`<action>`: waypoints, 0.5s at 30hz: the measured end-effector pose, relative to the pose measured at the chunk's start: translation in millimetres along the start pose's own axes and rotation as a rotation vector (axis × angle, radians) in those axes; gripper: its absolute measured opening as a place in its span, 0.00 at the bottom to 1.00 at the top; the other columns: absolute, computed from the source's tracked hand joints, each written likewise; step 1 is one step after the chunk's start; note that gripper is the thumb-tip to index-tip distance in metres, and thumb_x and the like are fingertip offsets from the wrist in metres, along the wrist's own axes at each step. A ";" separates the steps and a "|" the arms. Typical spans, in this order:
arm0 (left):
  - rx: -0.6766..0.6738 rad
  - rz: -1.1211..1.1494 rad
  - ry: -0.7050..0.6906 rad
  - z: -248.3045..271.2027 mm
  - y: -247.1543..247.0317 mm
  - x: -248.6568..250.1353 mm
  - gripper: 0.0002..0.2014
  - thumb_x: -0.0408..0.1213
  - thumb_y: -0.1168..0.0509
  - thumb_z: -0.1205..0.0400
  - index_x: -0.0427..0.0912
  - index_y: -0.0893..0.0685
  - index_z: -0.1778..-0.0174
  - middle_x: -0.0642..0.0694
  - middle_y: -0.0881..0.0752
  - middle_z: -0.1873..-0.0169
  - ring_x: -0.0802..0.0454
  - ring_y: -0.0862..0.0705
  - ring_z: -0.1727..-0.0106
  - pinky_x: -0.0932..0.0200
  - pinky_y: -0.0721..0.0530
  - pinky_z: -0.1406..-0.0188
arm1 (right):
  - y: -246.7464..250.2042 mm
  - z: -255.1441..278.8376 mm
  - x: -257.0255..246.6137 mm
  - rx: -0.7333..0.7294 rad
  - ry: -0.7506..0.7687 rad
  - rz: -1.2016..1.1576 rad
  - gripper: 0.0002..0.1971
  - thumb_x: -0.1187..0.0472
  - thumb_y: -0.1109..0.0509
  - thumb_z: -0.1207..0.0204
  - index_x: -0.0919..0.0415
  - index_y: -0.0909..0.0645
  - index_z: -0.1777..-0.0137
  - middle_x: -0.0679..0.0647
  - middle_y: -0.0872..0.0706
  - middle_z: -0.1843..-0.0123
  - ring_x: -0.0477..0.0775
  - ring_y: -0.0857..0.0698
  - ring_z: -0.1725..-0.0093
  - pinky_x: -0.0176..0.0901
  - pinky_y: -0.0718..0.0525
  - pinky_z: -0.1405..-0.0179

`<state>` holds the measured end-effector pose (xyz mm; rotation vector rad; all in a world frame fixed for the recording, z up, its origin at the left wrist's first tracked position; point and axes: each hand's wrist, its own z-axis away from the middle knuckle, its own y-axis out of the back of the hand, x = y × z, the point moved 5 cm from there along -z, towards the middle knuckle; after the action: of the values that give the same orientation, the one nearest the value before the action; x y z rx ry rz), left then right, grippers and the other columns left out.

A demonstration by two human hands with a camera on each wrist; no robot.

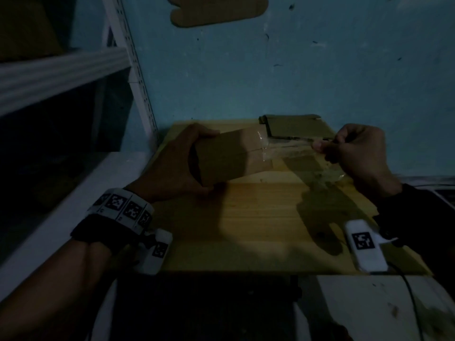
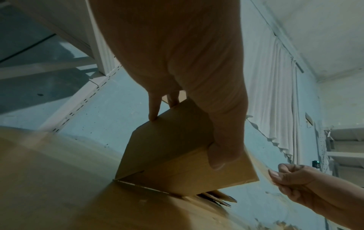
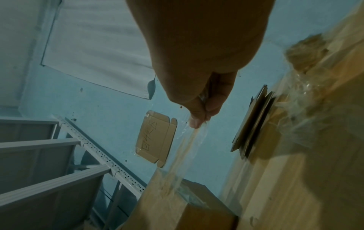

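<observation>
left hand point(image 1: 179, 163) clasps cardboard box point(image 1: 229, 156) by its 9 o'clock end | box over 10 o'clock part of wooden board point(image 1: 246, 230) | right hand point(image 1: 362, 153), at box's 3 o'clock, pinches clear tape strip point(image 1: 288, 148) stretched from box's 3 o'clock end | flattened cardboard stack point(image 1: 295, 126) at board's 12 o'clock
</observation>
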<state>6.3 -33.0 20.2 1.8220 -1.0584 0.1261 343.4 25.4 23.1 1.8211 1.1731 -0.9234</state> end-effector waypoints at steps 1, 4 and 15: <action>-0.004 0.005 0.001 -0.2 0.1 -0.2 0.46 0.43 0.14 0.40 0.51 0.27 0.27 0.52 0.24 0.31 0.54 0.23 0.29 0.43 0.20 0.30 | 0.0 -0.7 0.4 0.007 -0.006 -0.004 0.20 0.68 0.16 0.33 0.64 0.28 0.70 0.60 0.22 0.73 0.43 0.19 0.79 0.36 0.22 0.80; -0.011 0.010 0.000 -0.5 -0.4 -1.2 0.46 0.43 0.14 0.41 0.51 0.27 0.26 0.52 0.24 0.30 0.54 0.23 0.28 0.43 0.21 0.29 | -1.1 -1.7 4.1 0.022 -0.029 -0.018 0.18 0.69 0.16 0.33 0.65 0.26 0.68 0.61 0.21 0.72 0.44 0.19 0.78 0.36 0.22 0.80; -0.003 0.033 0.035 2.7 10.9 -8.6 0.48 0.31 0.13 0.37 0.50 0.31 0.23 0.52 0.26 0.28 0.64 0.26 0.27 0.75 0.27 0.32 | -20.1 13.1 3.1 -0.460 -0.285 -0.305 0.08 0.56 0.26 0.29 0.57 0.22 0.56 0.53 0.15 0.63 0.48 0.16 0.65 0.41 0.22 0.58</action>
<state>-7.7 -31.4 22.1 1.7939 -1.0638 0.1763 323.5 20.7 10.3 1.1277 1.3651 -0.9480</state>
